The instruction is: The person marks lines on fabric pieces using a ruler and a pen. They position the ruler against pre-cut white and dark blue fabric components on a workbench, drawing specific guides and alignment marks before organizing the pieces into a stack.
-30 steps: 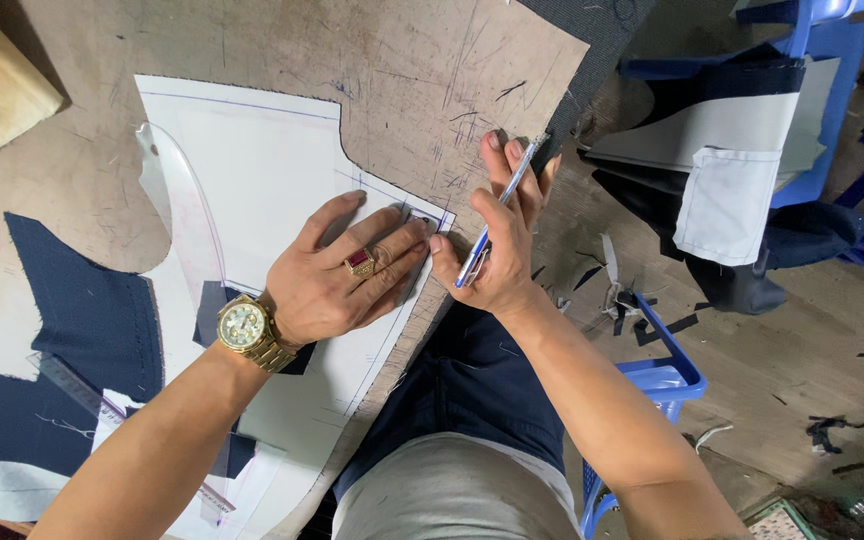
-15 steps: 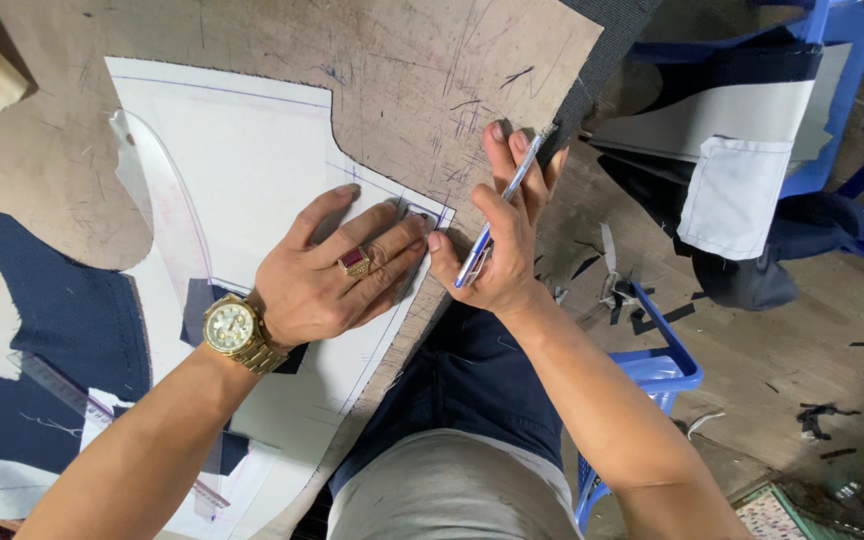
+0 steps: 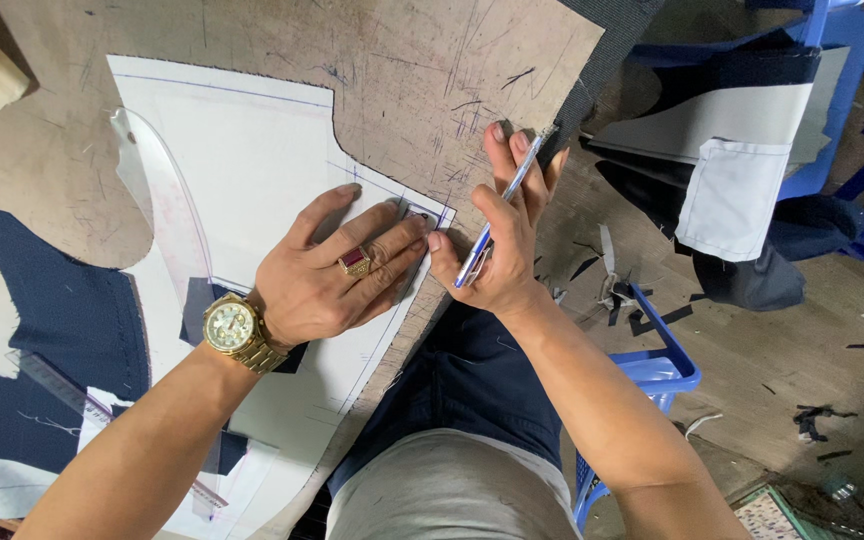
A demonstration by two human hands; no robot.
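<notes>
So the main thing was one white fabric pattern piece (image 3: pixel 242 160) lying flat on the worn brown worktable (image 3: pixel 402 70), with its pointed corner right at the table's near edge in front of the person. The left hand (image 3: pixel 337 280) was spread flat on that corner, fingers pressing it down, not gripping anything, with one gold wristwatch (image 3: pixel 230 328) and one red-stone ring (image 3: pixel 355 260) on it. The right hand (image 3: pixel 497 235) was pinching one blue-and-white pen (image 3: pixel 492 225) between thumb and fingers, just beside the left fingertips at the corner; couldn't really see whether the tip was touching the fabric. One clear curved ruler (image 3: pixel 157 190) lay on top of the white piece, and one clear straight ruler (image 3: pixel 62 385) sat over toward the left side. About two bigger navy fabric pieces (image 3: pixel 62 310) were on the left of the table, plus a small dark scrap half under the left wrist. Off the table, one blue plastic basket (image 3: pixel 667 365) stood on the floor by the person's leg, contents hard to make out. Further right, a pile of navy and white garment pieces (image 3: pixel 742 180) rested on blue furniture, and dark scraps were scattered over the floor.
</notes>
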